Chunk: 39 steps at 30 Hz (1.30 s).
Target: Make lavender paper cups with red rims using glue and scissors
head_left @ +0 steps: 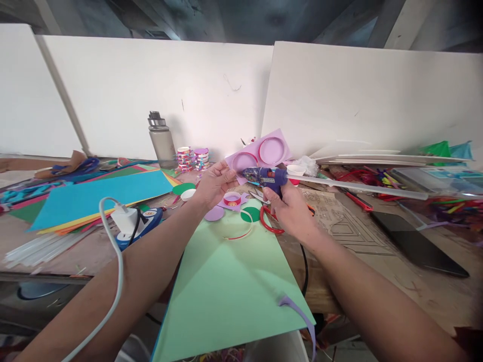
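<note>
Two hands, one glue gun

Two bare hands meet over a cluttered wooden table (377,236). The right hand (289,208) is clenched round the grip of a blue glue gun (264,177), a hard plastic tool with bright stickers on its barrel; a long, clear glue stick (358,186) juts from its back end, running right over the table. The gun's nozzle points left, toward the left hand (215,183), whose fingers pinch the edge of a lilac sheet (260,151), matte and soft-looking, with two round holes cut through it. Nozzle and fingertips are just beside each other; whether they touch I cannot tell.

Below the hands lies a smooth, pale green sheet (230,291), hanging over the table's near edge. On and near its far end sit a lilac disc (214,213), a green disc (251,214), a thin curved strip (239,234) and a small pink-banded ring (232,198). Red-handled scissors (269,221) lie under the right hand.

To the left, a stack of coloured sheets (98,198) topped with turquoise, a white charger (124,218) with its thick cable, and a bundle of clear sticks (41,249). Farther back stand a grey bottle (161,141) and stacked patterned rings (193,159), against white boards (151,90). At right, a dark flat slab (415,244) rests on the wood.
</note>
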Available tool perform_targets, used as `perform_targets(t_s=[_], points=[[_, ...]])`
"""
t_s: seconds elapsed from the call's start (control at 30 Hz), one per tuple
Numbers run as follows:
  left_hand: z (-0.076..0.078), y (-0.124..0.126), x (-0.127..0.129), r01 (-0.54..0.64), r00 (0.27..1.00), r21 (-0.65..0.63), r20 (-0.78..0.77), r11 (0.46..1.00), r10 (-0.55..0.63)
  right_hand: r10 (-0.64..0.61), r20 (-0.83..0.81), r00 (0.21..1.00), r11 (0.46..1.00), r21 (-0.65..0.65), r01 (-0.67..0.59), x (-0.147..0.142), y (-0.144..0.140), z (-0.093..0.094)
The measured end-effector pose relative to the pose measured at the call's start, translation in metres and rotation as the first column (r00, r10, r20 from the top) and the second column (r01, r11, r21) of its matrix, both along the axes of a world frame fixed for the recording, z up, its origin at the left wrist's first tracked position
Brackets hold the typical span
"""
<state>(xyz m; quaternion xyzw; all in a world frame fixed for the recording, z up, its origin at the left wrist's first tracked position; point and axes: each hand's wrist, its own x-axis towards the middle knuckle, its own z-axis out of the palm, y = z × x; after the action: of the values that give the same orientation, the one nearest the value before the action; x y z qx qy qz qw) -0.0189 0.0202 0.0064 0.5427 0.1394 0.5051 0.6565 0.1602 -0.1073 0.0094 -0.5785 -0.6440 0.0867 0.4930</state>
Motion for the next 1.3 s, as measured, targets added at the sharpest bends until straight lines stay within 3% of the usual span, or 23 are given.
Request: perform_targets(t_s=[0.13, 0.27, 0.53, 1.17, 1.3], points=[[0.0, 0.003, -0.001, -0.004, 0.999, -0.03, 0.039, 1.0, 0.005, -0.023, 0.032, 0.999, 0.994, 0.104, 0.019, 0.001, 0.002, -0.002], [-0.002, 0.001, 0.001, 0.009, 0.997, -0.11, 0.08, 0.994, 0.0, -0.052, 0.06, 0.997, 0.995, 0.09, 0.046, 0.001, 0.005, -0.005], [-0.011, -0.004, 0.009, -0.046, 0.99, -0.329, 0.11, 0.943, 0.087, 0.004, 0.046, 0.999, 0.988, 0.154, -0.011, -0.002, 0.006, -0.007], [-0.016, 0.001, 0.009, -0.12, 0.98, -0.234, 0.13, 0.965, 0.153, -0.04, -0.007, 0.999, 0.979, 0.198, 0.041, 0.002, 0.008, -0.008], [-0.016, -0.002, 0.009, -0.095, 0.988, -0.212, 0.096, 0.973, 0.117, -0.06, -0.002, 0.998, 0.978, 0.201, 0.059, 0.003, 0.01, -0.009]])
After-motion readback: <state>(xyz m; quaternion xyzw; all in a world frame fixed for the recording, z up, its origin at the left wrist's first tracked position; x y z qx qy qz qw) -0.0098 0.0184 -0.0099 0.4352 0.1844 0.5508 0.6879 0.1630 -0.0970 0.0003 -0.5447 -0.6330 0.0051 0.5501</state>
